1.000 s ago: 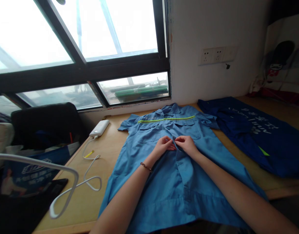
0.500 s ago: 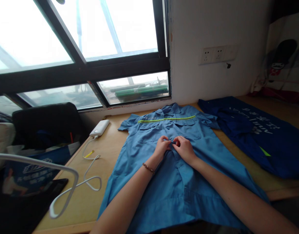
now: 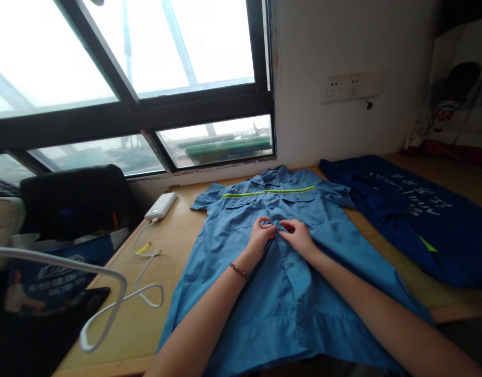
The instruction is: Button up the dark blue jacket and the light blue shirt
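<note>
A light blue short-sleeved work shirt (image 3: 233, 293) with a yellow-green chest stripe lies face up on the wooden table (image 3: 178, 246), collar toward the wall. My left hand (image 3: 261, 235) and my right hand (image 3: 299, 234) meet at the shirt's front placket just below the chest pockets. Both pinch the placket fabric with closed fingers, thumbs and fingertips almost touching each other. A beaded bracelet sits on my left wrist.
A dark blue garment (image 3: 413, 214) with white lettering lies spread to the right. A white power bank (image 3: 160, 206) and its looping white cable (image 3: 146, 277) lie left of the shirt. A black bag (image 3: 76, 201) stands at the far left under the window.
Both hands have shifted slightly up the placket toward the collar and come closer together, still pinching the fabric.
</note>
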The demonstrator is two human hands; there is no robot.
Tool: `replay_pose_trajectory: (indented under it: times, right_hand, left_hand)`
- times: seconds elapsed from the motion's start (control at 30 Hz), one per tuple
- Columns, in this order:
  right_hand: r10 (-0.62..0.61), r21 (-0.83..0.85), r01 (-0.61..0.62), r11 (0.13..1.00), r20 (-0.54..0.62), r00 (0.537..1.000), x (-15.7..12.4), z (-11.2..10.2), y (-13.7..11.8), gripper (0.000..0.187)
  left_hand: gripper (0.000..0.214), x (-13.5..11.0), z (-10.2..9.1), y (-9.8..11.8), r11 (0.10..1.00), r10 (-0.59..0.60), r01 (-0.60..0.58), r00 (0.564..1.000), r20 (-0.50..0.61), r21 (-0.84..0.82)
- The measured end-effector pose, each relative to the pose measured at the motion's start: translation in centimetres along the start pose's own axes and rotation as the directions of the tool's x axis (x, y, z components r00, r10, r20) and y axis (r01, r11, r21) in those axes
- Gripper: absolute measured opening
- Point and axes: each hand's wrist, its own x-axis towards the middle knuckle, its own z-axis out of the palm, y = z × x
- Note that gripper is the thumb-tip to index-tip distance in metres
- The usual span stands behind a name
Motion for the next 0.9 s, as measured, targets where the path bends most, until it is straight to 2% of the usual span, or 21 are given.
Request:
replay_pose_trajectory:
  times: [0.17, 0.33, 0.47, 0.63, 0.9]
  right_hand:
    - [0.042, 0.006, -0.042, 0.999, 0.061, 0.997, 0.3, 0.0, 0.8, 0.034]
    - [0.003, -0.035, 0.002, 0.999, 0.144, 0.990, 0.4, -0.2, 1.2, 0.041]
    - [-0.042, -0.039, 0.050, 0.998, 0.193, 0.980, 0.6, -0.3, 1.4, 0.043]
    - [-0.106, -0.073, 0.123, 0.990, 0.198, 0.974, 0.5, -0.4, 1.0, 0.045]
    - [-0.137, -0.062, 0.151, 0.987, 0.183, 0.974, 0.3, -0.3, 0.2, 0.044]
  left_hand:
    - [0.042, -0.1, 0.0, 0.1, 0.999, 0.029, -0.029, 0.998, 0.049, 0.013]
    - [0.041, 0.3, -0.5, -0.1, 0.999, -0.032, 0.031, 0.997, 0.065, 0.021]
    - [0.030, 0.3, -0.8, 0.0, 0.997, -0.068, 0.064, 0.986, 0.154, 0.032]
    - [0.027, 0.5, -1.3, 0.1, 0.998, -0.068, 0.063, 0.971, 0.228, 0.030]
    - [0.031, 0.7, -1.5, 0.1, 0.998, -0.067, 0.065, 0.972, 0.226, 0.017]
